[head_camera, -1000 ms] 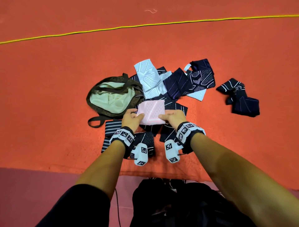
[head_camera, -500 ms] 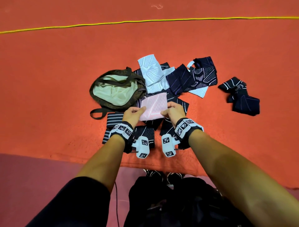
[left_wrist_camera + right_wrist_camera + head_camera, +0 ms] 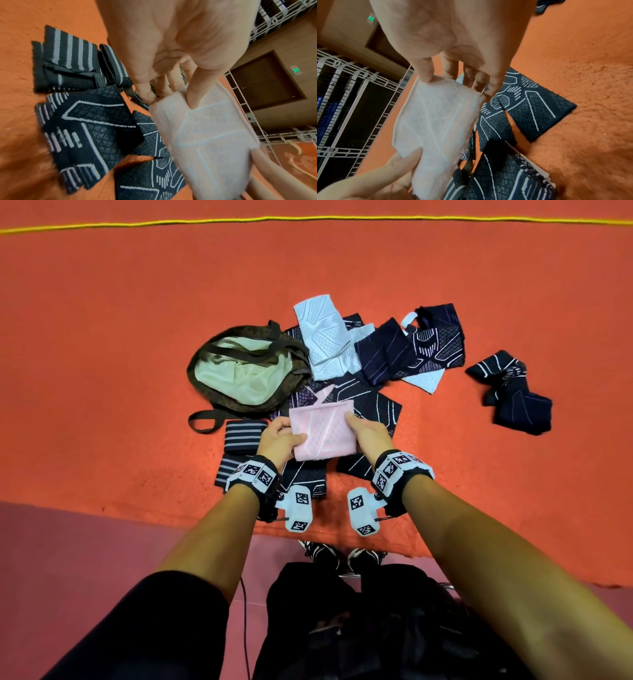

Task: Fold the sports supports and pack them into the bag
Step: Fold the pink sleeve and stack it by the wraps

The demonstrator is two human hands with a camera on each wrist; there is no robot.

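Pinching pink support, both hands hide its underside.

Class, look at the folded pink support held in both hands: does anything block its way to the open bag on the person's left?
Nothing visible does. The folded pink knit support is held above the dark supports, and the olive fabric bag lies open, its mouth uncovered apart from its own strap.

The carpet is orange-red, crossed by a yellow cord along the top of the frame. The bag is olive-brown with a pale cream lining. At centre, the folded support is pink with white lines; the supports around it are navy with white geometric lines, and two left of centre are grey-striped.
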